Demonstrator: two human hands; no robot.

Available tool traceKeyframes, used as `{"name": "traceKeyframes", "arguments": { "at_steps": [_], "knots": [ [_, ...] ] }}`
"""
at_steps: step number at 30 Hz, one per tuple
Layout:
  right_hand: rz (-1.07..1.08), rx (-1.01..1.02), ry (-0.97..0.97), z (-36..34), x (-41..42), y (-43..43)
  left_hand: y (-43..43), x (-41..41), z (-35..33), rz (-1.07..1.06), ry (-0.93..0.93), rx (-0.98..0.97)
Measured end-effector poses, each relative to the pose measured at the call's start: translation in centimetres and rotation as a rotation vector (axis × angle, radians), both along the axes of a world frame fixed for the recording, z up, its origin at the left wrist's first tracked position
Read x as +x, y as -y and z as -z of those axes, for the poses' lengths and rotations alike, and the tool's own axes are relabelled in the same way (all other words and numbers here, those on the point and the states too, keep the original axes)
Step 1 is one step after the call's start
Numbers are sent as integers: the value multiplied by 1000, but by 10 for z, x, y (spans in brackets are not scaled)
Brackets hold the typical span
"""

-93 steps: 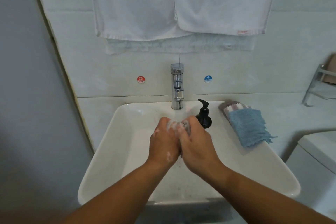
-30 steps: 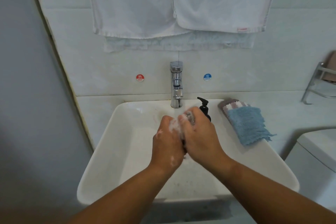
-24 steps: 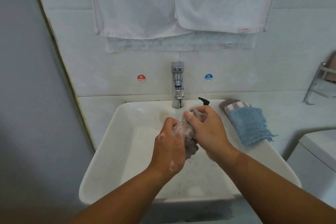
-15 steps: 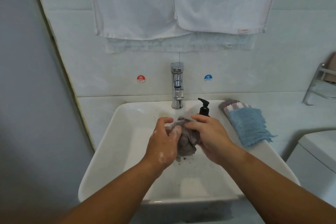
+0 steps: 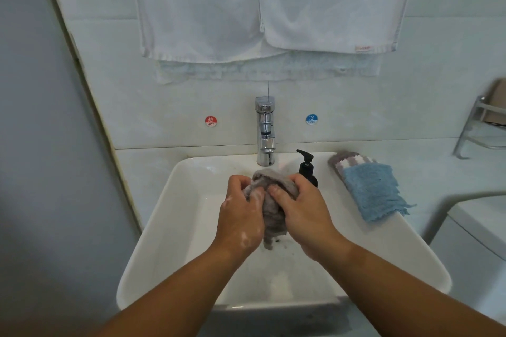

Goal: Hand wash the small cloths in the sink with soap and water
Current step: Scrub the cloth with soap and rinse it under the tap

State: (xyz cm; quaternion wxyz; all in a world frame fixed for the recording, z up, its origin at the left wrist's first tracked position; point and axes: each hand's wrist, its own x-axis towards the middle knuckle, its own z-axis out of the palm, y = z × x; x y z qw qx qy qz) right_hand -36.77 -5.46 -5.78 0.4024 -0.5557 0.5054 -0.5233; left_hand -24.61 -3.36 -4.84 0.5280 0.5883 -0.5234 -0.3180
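A wet grey cloth [image 5: 273, 210] is bunched between both my hands over the white sink [image 5: 175, 216]. My left hand [image 5: 241, 213] grips its left side, with soap foam on the knuckles. My right hand [image 5: 306, 210] grips its right side, thumb pressed into the cloth. The cloth's lower end hangs down toward the basin. A black soap pump bottle [image 5: 308, 167] stands on the sink's back rim, just behind my right hand. A chrome tap [image 5: 265, 131] rises behind the cloth; I see no water stream.
A blue cloth [image 5: 372, 191] lies over a grey-and-white cloth [image 5: 347, 160] on the sink's right rim. White towels [image 5: 268, 3] hang on the wall above. A metal rack [image 5: 482, 128] is at far right, a white toilet tank [image 5: 482, 227] below it.
The hands were pressed together rubbing the soapy cloth. They have since parted a little and the cloth has opened out, its grey bulk now showing between them and hanging lower.
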Motion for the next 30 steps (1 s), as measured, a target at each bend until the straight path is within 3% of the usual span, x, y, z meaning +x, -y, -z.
{"name": "traceKeyframes", "arguments": {
  "at_steps": [5, 7, 12, 17, 21, 24, 27, 30],
  "knots": [
    [85, -111, -71, -5, -1, 0, -3, -3, -2, 169, -52, -51],
    [52, -103, -100, -4, 0, -3, -2, -2, -3, 133, -18, -59],
    [-157, -9, 59, -2, 12, -26, 7, -2, -4, -66, -19, -60],
    [67, -142, -28, -7, 14, -10, 5, -6, -1, -27, -38, -43],
    [143, -64, 39, -14, 13, 8, 0, -10, -3, 36, -26, -67],
    [98, 12, -100, -11, 17, -3, 3, -7, -8, -14, -41, -80],
    [15, -100, -246, -10, 21, -22, 13, -1, -7, -100, -80, -4],
    [50, -184, -268, -18, 16, -17, 10, -6, 1, -34, -61, 31]
  ]
}}
